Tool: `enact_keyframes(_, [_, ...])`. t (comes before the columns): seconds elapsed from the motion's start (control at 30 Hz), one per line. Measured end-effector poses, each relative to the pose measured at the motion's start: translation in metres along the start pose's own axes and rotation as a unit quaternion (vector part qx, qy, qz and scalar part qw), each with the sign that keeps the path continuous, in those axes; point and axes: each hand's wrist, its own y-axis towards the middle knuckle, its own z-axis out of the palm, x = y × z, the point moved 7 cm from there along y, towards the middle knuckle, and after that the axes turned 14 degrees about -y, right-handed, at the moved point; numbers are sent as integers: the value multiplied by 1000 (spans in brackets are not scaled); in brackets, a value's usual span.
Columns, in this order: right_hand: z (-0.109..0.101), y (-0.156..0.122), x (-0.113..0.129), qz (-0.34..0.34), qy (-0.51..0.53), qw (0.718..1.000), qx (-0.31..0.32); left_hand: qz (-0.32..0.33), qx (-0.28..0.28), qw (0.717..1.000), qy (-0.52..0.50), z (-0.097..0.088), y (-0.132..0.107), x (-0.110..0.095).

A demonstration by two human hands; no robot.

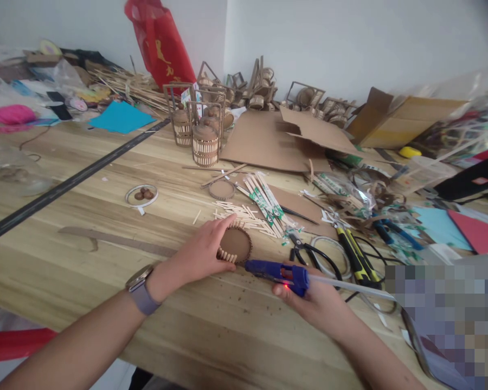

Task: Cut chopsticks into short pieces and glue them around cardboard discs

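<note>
My left hand (205, 246), with a watch on its wrist, grips the left side of a round cardboard piece (238, 244) that has short wooden sticks along part of its rim. In my right hand (315, 303) is a blue glue gun (274, 271) with a long glue stick out of its back and a red light on. Its nozzle points left, close to the lower edge of the round piece; whether it touches cannot be told. Cut wooden sticks (244, 216) lie loose just beyond, beside paper-wrapped chopsticks (268, 200). A corrugated cardboard ring (222, 189) is behind them.
Black-handled scissors (309, 252) and a yellow-black cutter (355, 254) lie at the right. Finished basket-like models (205, 143) stand behind, near a large cardboard sheet (264, 138). A cardboard strip (117, 238) lies left, below a white ring (141, 195) around brown balls.
</note>
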Motion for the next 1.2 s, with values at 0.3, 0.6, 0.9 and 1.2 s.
enact_keyframes(0.3, [1, 0, 2, 7, -27, 1000, 6, -3, 2, 1000, 1, 0, 0, 0])
enact_keyframes(0.6, [4, -1, 2, 5, -47, 999, 5, -6, 6, 1000, 7, 0, 1, 1])
enact_keyframes(0.9, [6, -3, 1, -9, -60, 998, -10, -22, 12, 1000, -1, 1, 0, 4])
enact_keyframes(1.2, [6, -5, 5, -22, -94, 995, -6, -16, 13, 1000, -3, 1, 1, 1])
